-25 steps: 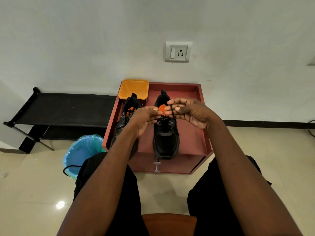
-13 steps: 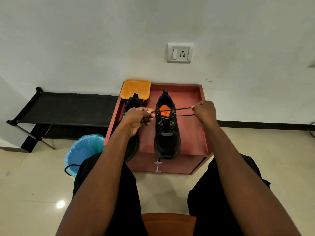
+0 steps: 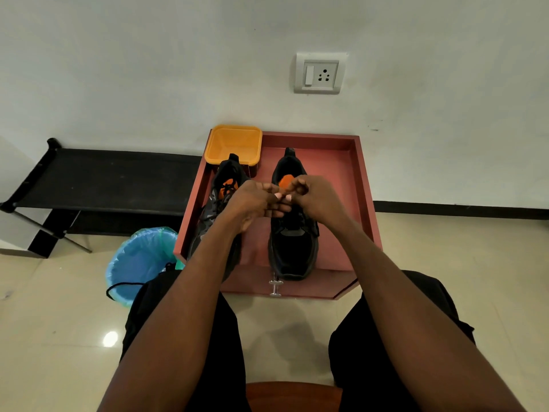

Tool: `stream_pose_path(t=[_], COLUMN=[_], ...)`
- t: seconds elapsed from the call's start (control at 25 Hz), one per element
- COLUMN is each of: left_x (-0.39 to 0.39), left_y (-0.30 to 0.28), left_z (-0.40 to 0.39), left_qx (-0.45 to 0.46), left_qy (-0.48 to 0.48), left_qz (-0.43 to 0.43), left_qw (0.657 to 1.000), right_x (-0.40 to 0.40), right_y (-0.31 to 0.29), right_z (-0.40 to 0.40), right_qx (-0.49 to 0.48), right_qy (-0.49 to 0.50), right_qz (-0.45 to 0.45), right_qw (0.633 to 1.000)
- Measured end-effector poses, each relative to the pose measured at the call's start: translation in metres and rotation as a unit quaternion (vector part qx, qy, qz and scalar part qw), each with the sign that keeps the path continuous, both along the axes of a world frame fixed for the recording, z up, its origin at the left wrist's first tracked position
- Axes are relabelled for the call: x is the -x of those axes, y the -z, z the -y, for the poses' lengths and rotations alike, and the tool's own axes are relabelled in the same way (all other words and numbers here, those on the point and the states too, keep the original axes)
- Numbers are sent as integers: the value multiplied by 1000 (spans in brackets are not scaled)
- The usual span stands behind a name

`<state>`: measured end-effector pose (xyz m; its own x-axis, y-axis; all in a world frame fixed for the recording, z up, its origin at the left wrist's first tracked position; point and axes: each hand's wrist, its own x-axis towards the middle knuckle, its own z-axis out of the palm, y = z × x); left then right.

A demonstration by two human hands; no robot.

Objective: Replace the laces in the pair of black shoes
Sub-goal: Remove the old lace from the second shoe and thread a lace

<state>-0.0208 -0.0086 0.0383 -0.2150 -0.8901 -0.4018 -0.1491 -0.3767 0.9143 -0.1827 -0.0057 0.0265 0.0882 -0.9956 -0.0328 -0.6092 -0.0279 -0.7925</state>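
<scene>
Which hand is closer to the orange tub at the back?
The left hand. It sits just in front of the orange tub, over the left shoe. The right hand is further to the right, above the right shoe.

A red-brown low cabinet (image 3: 361, 185) with a raised rim stands against a white wall. An orange square tub (image 3: 233, 143) sits at its far left corner. Left of it are a black bench (image 3: 113, 179) and a blue-lined bin (image 3: 139, 260). A socket plate (image 3: 320, 73) is on the wall above.
</scene>
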Motion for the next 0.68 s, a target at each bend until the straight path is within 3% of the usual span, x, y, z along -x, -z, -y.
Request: stream_pose_path(t=[0.36,0.48,0.6,0.68], left_x=[2,0,6,10], left_y=[11,24,30,32], left_z=[12,18,19,20], left_qx=[104,114,55,26], left_qy=[-74,-131,-133,-148], left_qz=[94,187,159,126], left_qw=[987,967,977,981], right_x=[-8,-14,-22,-25], right_y=[4,15,24,26], right_z=[8,16,18,19], right_qx=[-17,28,30,11], right_qy=[61,108,106,98], right_qz=[65,-38,-179,-198], right_qw=[996,993,978,975])
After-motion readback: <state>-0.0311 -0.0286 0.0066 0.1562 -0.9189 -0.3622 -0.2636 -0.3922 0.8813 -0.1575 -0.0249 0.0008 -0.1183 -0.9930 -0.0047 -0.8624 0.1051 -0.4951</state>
